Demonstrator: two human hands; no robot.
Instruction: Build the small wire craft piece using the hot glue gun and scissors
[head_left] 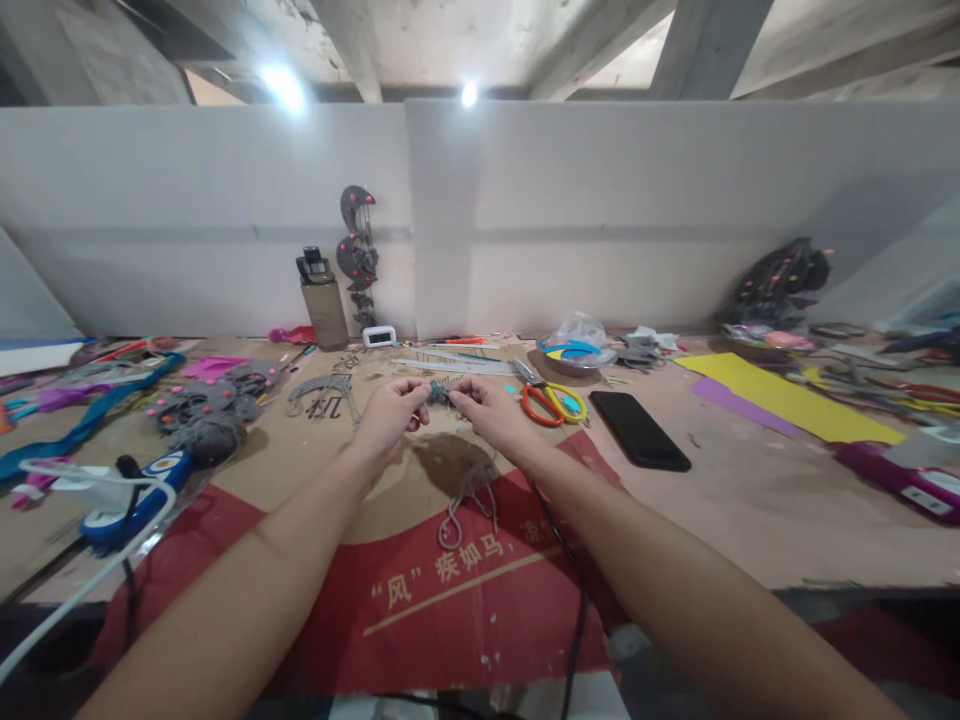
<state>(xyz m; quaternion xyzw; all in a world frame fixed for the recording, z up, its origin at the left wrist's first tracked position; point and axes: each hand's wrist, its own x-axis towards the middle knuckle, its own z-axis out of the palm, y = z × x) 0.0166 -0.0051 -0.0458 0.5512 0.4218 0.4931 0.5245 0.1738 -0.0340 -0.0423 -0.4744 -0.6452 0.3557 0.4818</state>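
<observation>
Both hands meet over the middle of the cardboard sheet (375, 470). My left hand (396, 410) is closed in a pinch on one side of a small grey-teal piece (439, 393), too small to name exactly. From the other side my right hand (486, 408) pinches the same piece. Grey yarn (471, 500) lies in loops on the cardboard below the hands; whether it joins the piece is unclear. Scissors (553, 398) with red and yellow handles rest just right of my right hand. A grey crescent-shaped piece (319, 390) lies left of my left hand.
A black phone (639, 430) lies right of the scissors. Farther back stand a bottle (324, 305), a small white clock (379, 337) and a bowl (576, 352). Grey pieces with pink dots (214, 395) and a blue power strip (139, 500) are at left. A yellow sheet (795, 400) lies right.
</observation>
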